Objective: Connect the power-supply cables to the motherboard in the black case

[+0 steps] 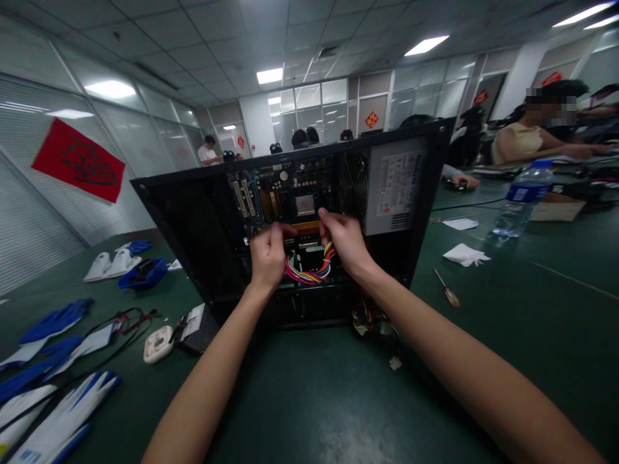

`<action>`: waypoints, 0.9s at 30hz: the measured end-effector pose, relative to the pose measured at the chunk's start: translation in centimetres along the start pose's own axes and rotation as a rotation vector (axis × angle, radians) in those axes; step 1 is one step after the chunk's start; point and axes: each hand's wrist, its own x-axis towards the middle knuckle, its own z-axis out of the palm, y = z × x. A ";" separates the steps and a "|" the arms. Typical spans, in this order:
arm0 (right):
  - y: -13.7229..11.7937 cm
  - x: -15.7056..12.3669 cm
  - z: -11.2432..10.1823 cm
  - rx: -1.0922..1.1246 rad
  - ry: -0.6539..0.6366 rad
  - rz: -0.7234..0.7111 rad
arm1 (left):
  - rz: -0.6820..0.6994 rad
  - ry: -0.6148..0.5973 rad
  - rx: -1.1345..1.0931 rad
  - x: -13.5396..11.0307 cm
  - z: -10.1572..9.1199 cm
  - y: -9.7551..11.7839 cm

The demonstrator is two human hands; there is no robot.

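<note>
A black computer case (193, 258) stands open on the green table, its inside facing me. On its motherboard (285, 177) are white and blue slots, a square silver processor (305, 205) and yellow-and-red memory slots (308, 227). My left hand (269, 254) is closed in a pinch at the left end of the memory slots. At their right end, my right hand (345, 241) is closed, thumb and fingers drawn together. What either holds is hidden. A multicoloured cable bundle (309, 276) loops between the hands, touching or passing close to both. The power supply (393, 187) sits upper right.
Blue-and-white work gloves (72, 412), a white square item (158, 343) and a dark box (197, 328) lie left. Loose power connectors (362, 319) hang below the case. Rightward are a screwdriver (447, 289), tissue (465, 254) and water bottle (522, 198). Other people sit beyond.
</note>
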 end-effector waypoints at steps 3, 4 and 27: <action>-0.7 -0.2 -0.2 0.055 -0.013 -0.012 | -0.121 0.050 -0.225 0.4 0.2 0.2; -0.9 -0.3 -0.2 0.044 -0.020 -0.027 | -0.192 0.011 -0.283 0.5 0.3 0.3; -4.8 -1.6 -2.2 -0.282 -0.508 -0.015 | -0.221 -0.230 -0.190 -0.3 0.9 2.2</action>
